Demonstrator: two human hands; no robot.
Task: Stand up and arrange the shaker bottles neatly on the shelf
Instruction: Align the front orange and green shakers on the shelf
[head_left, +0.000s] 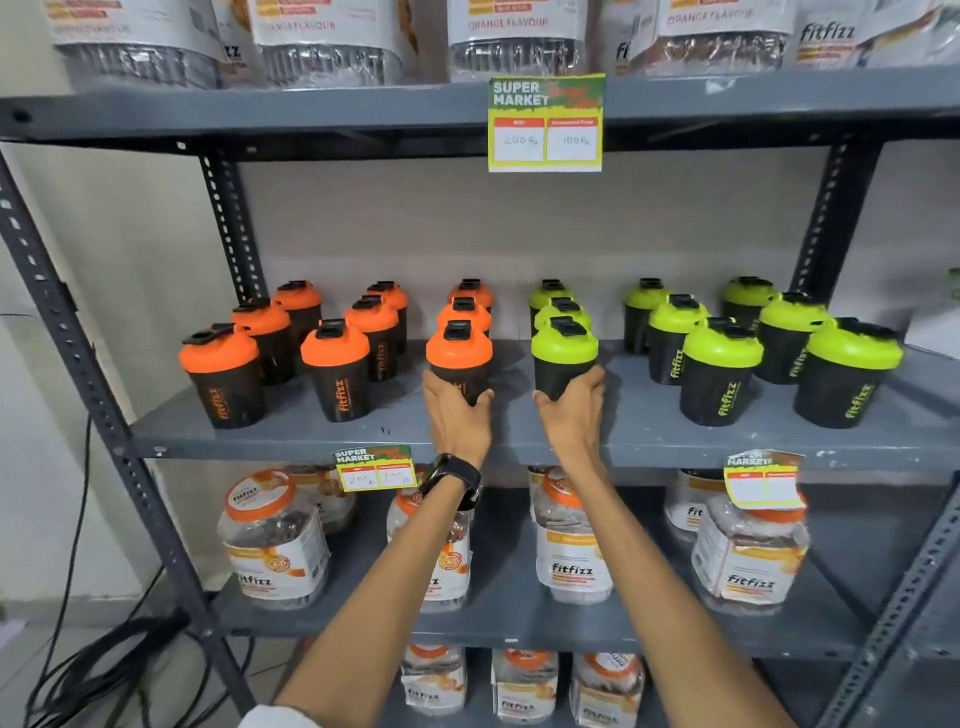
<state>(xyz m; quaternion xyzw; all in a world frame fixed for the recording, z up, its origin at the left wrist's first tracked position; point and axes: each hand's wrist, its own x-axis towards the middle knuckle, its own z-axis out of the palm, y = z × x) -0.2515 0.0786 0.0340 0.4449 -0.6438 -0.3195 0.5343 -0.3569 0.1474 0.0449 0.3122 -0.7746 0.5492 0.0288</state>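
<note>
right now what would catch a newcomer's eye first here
The middle shelf: orange-lidded shakers on its left half, green-lidded shakers on its right, all upright. At centre, the left hand grips an orange one and the right hand a green one.

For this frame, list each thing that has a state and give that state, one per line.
Left hand: gripping the front orange-lidded black shaker bottle, upright.
Right hand: gripping the front green-lidded black shaker bottle, upright.
Other orange-lidded shakers: upright, caps closed.
Other green-lidded shakers: upright.
Leftmost orange shaker: upright, cap flipped open.
</note>
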